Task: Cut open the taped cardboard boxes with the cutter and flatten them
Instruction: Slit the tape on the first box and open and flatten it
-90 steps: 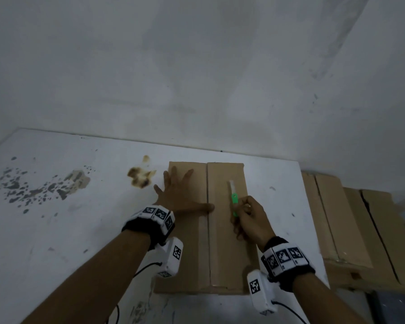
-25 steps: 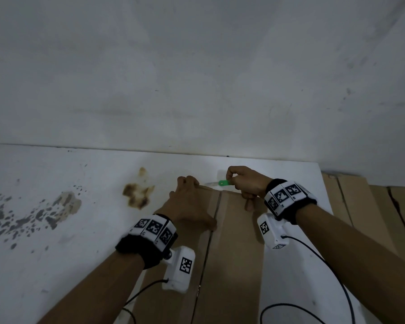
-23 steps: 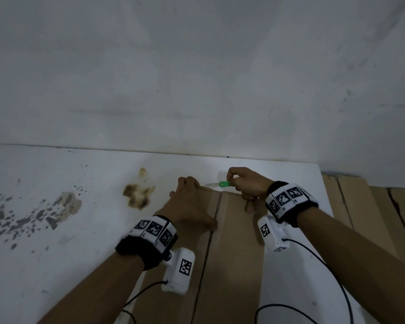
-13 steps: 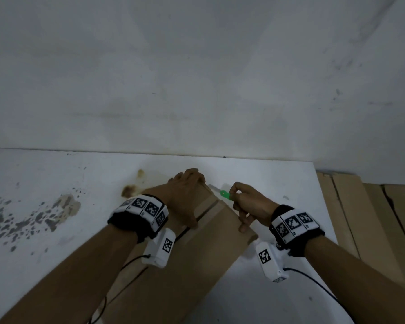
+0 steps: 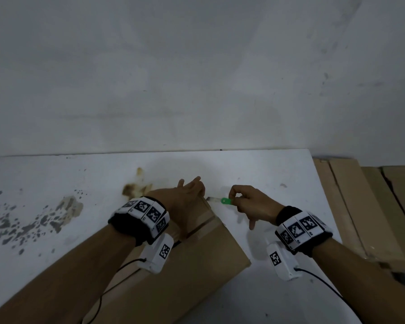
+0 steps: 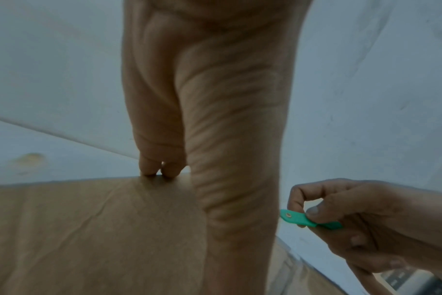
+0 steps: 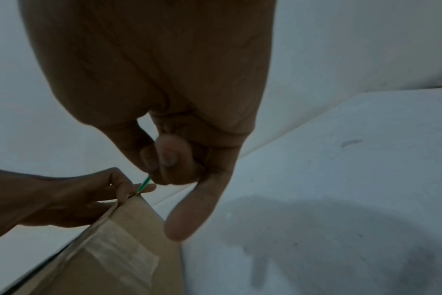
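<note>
A brown cardboard box (image 5: 197,265) lies diagonally on the white table (image 5: 278,174), with clear tape (image 7: 119,253) running over its far end. My left hand (image 5: 190,192) grips the far corner: the fingertips (image 6: 162,169) sit on the top edge and the thumb runs down the side. My right hand (image 5: 250,204) hovers just right of that corner and pinches a small green cutter (image 5: 225,201). Its blade points left at the box corner. The cutter (image 6: 294,217) also shows in the left wrist view, and the cutter (image 7: 144,182) appears edge-on in the right wrist view.
Flattened cardboard sheets (image 5: 360,206) are stacked off the table's right edge. A brown stain (image 5: 136,190) and grey chipped patches (image 5: 33,225) mark the tabletop. A plain wall stands close behind. Cables hang from both wrist cameras.
The box has swung from lengthwise to diagonal. My left hand went from lying flat on top to gripping the far corner. My right hand brought the cutter round to that corner's right.
</note>
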`<action>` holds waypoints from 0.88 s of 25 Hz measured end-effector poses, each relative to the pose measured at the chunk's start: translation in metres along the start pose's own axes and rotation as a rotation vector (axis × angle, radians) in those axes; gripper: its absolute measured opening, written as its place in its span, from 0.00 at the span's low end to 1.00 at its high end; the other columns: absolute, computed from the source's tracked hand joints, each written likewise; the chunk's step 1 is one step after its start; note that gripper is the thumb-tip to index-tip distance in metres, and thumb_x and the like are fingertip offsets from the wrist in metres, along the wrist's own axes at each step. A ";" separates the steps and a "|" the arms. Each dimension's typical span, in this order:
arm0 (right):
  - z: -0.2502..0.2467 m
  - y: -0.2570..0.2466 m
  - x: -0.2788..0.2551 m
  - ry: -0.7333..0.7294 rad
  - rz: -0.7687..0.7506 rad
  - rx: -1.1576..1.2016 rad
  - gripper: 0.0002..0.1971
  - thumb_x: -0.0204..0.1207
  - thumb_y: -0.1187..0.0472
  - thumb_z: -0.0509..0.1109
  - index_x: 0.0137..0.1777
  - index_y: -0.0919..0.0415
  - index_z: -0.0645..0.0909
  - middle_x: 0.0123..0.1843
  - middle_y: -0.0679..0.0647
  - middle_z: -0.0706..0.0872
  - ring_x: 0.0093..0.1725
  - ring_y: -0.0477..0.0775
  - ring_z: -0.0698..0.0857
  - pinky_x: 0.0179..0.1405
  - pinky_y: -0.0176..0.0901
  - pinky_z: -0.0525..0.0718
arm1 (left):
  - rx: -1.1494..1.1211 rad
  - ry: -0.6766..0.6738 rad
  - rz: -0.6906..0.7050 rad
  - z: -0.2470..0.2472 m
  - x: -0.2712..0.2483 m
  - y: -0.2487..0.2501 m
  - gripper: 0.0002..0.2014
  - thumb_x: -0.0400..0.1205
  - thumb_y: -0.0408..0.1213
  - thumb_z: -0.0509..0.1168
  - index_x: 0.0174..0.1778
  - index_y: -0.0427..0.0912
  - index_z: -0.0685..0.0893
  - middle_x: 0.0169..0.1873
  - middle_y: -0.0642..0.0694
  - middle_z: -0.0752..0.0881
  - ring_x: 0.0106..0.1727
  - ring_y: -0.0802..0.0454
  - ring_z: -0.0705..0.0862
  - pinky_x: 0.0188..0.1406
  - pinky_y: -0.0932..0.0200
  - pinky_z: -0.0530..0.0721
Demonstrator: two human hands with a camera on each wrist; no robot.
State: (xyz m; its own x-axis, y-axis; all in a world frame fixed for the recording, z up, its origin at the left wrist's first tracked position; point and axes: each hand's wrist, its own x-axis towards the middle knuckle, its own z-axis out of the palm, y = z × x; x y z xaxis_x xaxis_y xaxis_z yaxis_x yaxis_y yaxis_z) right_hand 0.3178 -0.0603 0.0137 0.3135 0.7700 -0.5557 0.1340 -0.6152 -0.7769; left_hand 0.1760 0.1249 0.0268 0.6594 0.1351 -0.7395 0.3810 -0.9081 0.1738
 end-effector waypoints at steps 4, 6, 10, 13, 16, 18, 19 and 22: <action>0.001 0.003 -0.003 0.018 -0.028 0.004 0.07 0.84 0.58 0.64 0.48 0.61 0.78 0.29 0.52 0.68 0.22 0.47 0.66 0.26 0.50 0.85 | 0.032 0.012 -0.002 0.003 -0.002 0.000 0.60 0.57 0.48 0.89 0.78 0.51 0.55 0.85 0.54 0.30 0.87 0.38 0.39 0.79 0.32 0.67; 0.001 0.005 -0.003 0.026 -0.036 0.015 0.06 0.84 0.59 0.64 0.47 0.60 0.78 0.29 0.52 0.68 0.21 0.46 0.66 0.25 0.49 0.84 | 0.034 0.016 -0.001 0.003 -0.004 0.001 0.60 0.56 0.48 0.89 0.76 0.52 0.56 0.85 0.56 0.30 0.88 0.39 0.39 0.79 0.33 0.69; 0.000 0.009 -0.001 0.027 -0.041 0.009 0.06 0.84 0.60 0.63 0.46 0.60 0.79 0.28 0.52 0.68 0.21 0.46 0.67 0.23 0.47 0.83 | 0.040 0.012 -0.006 0.002 -0.006 0.004 0.60 0.56 0.47 0.89 0.77 0.51 0.56 0.85 0.55 0.29 0.88 0.39 0.39 0.79 0.34 0.69; -0.001 0.015 0.000 -0.013 -0.034 -0.015 0.07 0.84 0.62 0.62 0.46 0.59 0.79 0.30 0.53 0.70 0.22 0.47 0.67 0.22 0.45 0.81 | 0.045 0.005 -0.013 0.002 -0.006 0.005 0.62 0.56 0.47 0.89 0.78 0.51 0.55 0.85 0.55 0.29 0.88 0.39 0.38 0.79 0.34 0.69; 0.001 0.020 -0.001 -0.065 -0.031 -0.050 0.07 0.85 0.62 0.62 0.45 0.58 0.79 0.32 0.54 0.70 0.23 0.48 0.67 0.21 0.44 0.81 | 0.054 0.003 -0.017 0.003 -0.006 0.006 0.62 0.56 0.47 0.89 0.78 0.50 0.55 0.85 0.54 0.30 0.88 0.39 0.39 0.79 0.34 0.68; 0.001 0.020 0.000 -0.054 -0.041 -0.064 0.06 0.85 0.62 0.62 0.47 0.58 0.79 0.31 0.53 0.69 0.24 0.49 0.68 0.22 0.45 0.82 | 0.056 0.009 -0.013 0.003 -0.005 0.006 0.60 0.55 0.48 0.89 0.76 0.51 0.56 0.85 0.55 0.31 0.88 0.39 0.40 0.78 0.33 0.70; 0.000 0.018 0.002 -0.048 -0.050 -0.074 0.06 0.86 0.62 0.62 0.48 0.58 0.79 0.30 0.53 0.69 0.24 0.49 0.69 0.22 0.45 0.83 | 0.056 0.012 -0.012 0.003 -0.005 0.006 0.59 0.55 0.48 0.89 0.75 0.52 0.57 0.86 0.55 0.31 0.88 0.39 0.41 0.78 0.33 0.70; 0.001 0.009 0.008 -0.096 -0.091 -0.135 0.07 0.86 0.61 0.61 0.53 0.59 0.81 0.32 0.54 0.71 0.28 0.50 0.72 0.24 0.46 0.84 | 0.059 0.006 -0.017 0.002 -0.005 0.008 0.58 0.56 0.48 0.89 0.75 0.50 0.57 0.86 0.53 0.31 0.88 0.38 0.41 0.79 0.33 0.68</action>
State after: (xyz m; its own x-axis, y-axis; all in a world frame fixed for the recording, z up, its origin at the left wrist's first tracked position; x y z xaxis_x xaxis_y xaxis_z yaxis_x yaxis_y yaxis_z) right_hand 0.3209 -0.0591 0.0021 0.2044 0.8322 -0.5153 0.2851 -0.5543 -0.7820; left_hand 0.1739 0.1160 0.0306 0.6571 0.1530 -0.7381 0.3535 -0.9274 0.1224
